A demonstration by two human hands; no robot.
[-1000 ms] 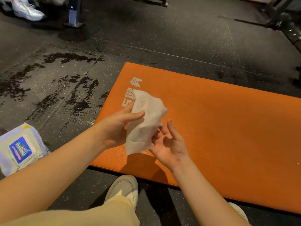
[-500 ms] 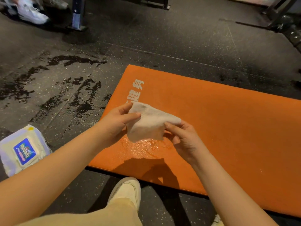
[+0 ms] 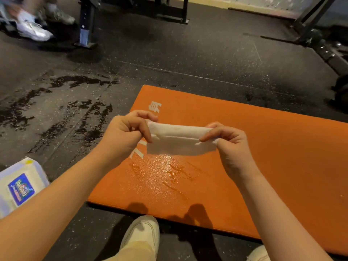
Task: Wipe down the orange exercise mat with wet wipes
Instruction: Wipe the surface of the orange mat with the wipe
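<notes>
The left hand (image 3: 126,132) and right hand (image 3: 231,146) pinch a white wipe (image 3: 178,142) above the orange mat (image 3: 263,157) with white Chinese writing (image 3: 155,107). The blue label (image 3: 20,187) on the pack (image 3: 35,170) is blurry.

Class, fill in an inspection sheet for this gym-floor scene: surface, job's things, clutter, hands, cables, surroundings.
Surface: dark speckled rubber floor, wet patches at left.
Job's things: orange exercise mat lying flat, wet sheen near its left end; wet wipe stretched over it; wet wipes pack on floor, left.
Clutter: nothing seen.
Hands: left hand and right hand each pinch one end of the wipe.
Cables: nothing seen.
Surroundings: steel equipment post, gym rack, another person's sneakers.
</notes>
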